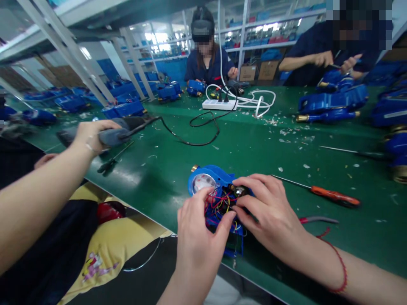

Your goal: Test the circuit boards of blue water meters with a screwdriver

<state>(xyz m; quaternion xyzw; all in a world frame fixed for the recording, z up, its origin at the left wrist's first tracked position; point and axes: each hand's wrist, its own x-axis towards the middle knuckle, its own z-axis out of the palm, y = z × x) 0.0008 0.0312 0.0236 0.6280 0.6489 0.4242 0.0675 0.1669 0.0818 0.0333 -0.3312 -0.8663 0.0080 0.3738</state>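
In front of me at the bench's near edge lies a blue water meter (216, 173) with a round clear dial (202, 184) and an opened housing. Red, yellow and black wires (222, 202) spill from the housing. My left hand (199, 231) curves round the meter's near left side, its index fingertip by the dial and its thumb at the wires. From the right, my right hand (270, 212) bends its fingers over the housing, with fingertips at the wires and a shiny round part (241, 190). Small parts between the fingertips cannot be made out.
An orange screwdriver (333, 196) and a grey cable piece (321, 219) lie right. At left, another person's hand (92, 135) grips a corded power tool (114, 136) near a black screwdriver (110, 165). A power strip (219, 105), several blue meters (333, 99) and two people are beyond.
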